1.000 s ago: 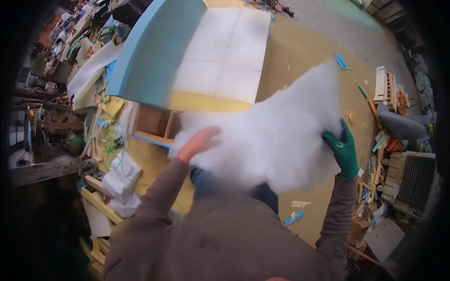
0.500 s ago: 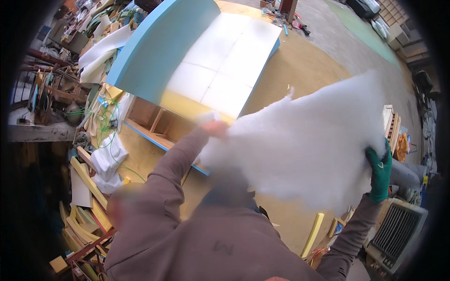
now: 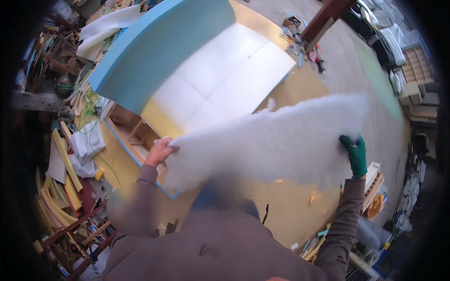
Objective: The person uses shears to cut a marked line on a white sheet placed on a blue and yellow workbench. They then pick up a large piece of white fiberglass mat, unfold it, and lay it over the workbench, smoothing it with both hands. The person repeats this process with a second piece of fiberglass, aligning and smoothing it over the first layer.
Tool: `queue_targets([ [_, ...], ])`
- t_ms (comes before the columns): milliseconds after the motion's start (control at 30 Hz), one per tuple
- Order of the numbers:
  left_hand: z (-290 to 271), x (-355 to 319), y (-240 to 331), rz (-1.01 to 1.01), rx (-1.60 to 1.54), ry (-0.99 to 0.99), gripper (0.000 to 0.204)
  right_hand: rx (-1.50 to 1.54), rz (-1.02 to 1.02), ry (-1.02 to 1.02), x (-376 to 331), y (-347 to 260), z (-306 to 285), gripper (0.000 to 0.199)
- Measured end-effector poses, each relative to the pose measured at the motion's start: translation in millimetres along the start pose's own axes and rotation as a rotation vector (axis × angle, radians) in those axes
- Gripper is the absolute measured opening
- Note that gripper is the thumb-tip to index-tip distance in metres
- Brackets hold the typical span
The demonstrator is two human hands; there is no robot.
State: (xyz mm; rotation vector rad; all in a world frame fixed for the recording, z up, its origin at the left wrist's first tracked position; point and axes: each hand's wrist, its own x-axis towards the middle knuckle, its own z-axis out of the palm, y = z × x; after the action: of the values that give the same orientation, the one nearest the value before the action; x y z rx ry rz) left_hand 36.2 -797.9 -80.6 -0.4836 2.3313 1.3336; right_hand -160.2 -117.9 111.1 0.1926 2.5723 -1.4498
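A sheet of fluffy white batting (image 3: 267,140) with ragged edges is stretched between my two hands. My bare left hand (image 3: 161,151) pinches its left end, close to the open wooden frame of a sofa-like piece. At the other end my right hand (image 3: 355,154), in a dark green glove, grips the batting's edge. Beyond the sheet stands that furniture piece, with a curved blue foam back (image 3: 164,51) and a seat of white foam blocks (image 3: 220,75). A yellow foam strip (image 3: 159,119) runs along the seat's near side. The batting hides part of the seat's near right corner.
Foam offcuts and wood strips (image 3: 65,159) are heaped at the left, with a green cord (image 3: 89,107) and white wrapping (image 3: 87,140) nearby. A brown post (image 3: 323,23) rises at the far right. Stacked boards (image 3: 372,180) lie beyond my right hand.
Both hands have kept hold of the batting. My left hand has moved left and down, pulling the sheet straighter and lower across the view. The view has shifted too.
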Motion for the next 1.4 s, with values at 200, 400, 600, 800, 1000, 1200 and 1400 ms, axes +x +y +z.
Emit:
queue_targets([
  [200,-21.1,54.1,37.9,-0.075,-0.087,0.159,0.027,0.056,-0.106,-0.194,181.5,-24.5,44.3,0.030],
  [400,-34.7,157.7,54.1,-0.158,-0.073,0.238,0.027,-0.038,-0.141,-0.341,368.6,-40.1,89.1,0.031],
  [600,-20.6,281.3,63.0,-0.227,-0.018,0.394,0.034,-0.019,-0.138,-0.506,575.7,-2.4,181.0,0.031],
  [800,38.0,408.2,49.6,-0.616,0.564,0.679,0.042,-0.087,-0.138,-0.719,765.0,92.8,317.3,0.036],
  [1000,167.2,493.3,81.3,-0.344,0.545,0.807,0.049,-0.321,-0.060,-0.448,842.1,187.9,414.2,0.079],
  [1200,317.3,514.9,157.2,-0.273,0.280,0.585,0.061,-0.268,-0.194,-0.237,817.4,261.6,339.7,0.066],
  [1400,365.8,546.0,153.4,-0.297,0.258,0.464,0.074,-0.495,-0.452,-0.359,809.6,293.2,321.5,0.059],
])
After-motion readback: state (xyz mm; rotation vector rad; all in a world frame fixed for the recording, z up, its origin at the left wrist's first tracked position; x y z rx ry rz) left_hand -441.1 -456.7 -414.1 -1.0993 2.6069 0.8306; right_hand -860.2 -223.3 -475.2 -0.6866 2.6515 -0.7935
